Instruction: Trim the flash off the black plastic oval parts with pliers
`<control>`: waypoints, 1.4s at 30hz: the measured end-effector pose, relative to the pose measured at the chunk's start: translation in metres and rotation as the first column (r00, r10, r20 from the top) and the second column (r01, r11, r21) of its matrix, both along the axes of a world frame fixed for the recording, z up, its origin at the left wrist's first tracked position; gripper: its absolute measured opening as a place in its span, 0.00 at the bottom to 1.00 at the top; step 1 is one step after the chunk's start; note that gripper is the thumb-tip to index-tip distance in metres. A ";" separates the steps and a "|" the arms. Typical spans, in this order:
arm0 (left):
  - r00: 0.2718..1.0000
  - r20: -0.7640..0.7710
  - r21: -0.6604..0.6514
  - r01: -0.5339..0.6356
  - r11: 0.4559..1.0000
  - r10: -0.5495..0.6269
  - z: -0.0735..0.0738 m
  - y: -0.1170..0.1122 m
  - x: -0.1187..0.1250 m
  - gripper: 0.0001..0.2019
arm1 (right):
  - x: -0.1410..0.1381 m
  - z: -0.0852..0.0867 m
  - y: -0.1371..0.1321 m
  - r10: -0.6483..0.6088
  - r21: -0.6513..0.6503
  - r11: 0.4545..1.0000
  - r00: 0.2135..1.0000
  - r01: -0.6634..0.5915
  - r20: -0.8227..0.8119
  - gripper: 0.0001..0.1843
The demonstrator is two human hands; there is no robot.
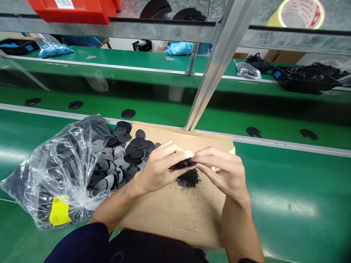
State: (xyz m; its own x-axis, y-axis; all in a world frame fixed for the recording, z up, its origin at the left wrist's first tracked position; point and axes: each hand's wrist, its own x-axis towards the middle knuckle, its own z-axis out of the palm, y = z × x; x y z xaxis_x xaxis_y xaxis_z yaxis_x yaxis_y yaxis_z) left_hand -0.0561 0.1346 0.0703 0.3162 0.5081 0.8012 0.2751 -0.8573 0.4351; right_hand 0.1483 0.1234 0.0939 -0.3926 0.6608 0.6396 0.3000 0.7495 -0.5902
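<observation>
My left hand (161, 166) grips a thin black disc (183, 164) by its edge, held tilted above the cardboard sheet. A white cover sits on one of its fingertips. My right hand (223, 166) is closed in a pinch at the disc's right edge; whatever lies between those fingertips is hidden. Below the disc, a heap of tiny black pieces (188, 179) is spread on the cardboard (170, 215). Many loose black discs (120, 162) lie left of my left hand, spilling beside a clear plastic bag (63, 164) with a yellow label.
A slanting metal post (208, 69) rises behind the cardboard. On the green belt (164, 106) beyond lie several black parts (128, 113). Overhead, a shelf carries a red bin (74, 11) and a tape roll (297, 14). A black tray (309, 76) stands at the back right.
</observation>
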 end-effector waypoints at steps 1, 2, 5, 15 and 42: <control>1.000 -0.004 -0.008 -0.004 1.000 0.004 0.000 0.000 0.000 0.11 | 0.000 -0.001 0.000 0.000 0.002 1.000 1.000 0.000 0.002 0.10; 1.000 0.000 -0.018 -0.007 1.000 0.007 0.001 0.000 -0.001 0.12 | 0.001 -0.001 0.000 -0.003 0.004 1.000 1.000 0.003 0.007 0.10; 1.000 0.015 -0.056 0.003 0.998 -0.002 0.002 0.000 -0.003 0.12 | 0.000 -0.002 0.000 -0.025 0.014 1.000 1.000 0.025 0.013 0.09; 0.997 -0.079 -0.077 -0.032 0.997 0.026 0.008 0.001 -0.016 0.07 | 0.048 -0.015 -0.003 -0.259 -0.118 0.926 0.829 0.360 0.495 0.13; 1.000 0.016 -0.148 -0.010 0.989 0.013 0.011 0.008 -0.024 0.08 | 0.003 0.010 0.004 -0.184 -0.092 0.976 0.975 0.196 0.127 0.12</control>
State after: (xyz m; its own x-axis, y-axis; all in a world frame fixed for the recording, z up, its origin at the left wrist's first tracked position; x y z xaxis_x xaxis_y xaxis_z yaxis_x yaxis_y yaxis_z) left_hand -0.0802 0.1431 0.0813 0.2967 0.6250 0.7221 0.2764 -0.7800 0.5615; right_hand 0.1512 0.1278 0.1035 -0.3215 0.7907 0.5210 0.5027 0.6088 -0.6138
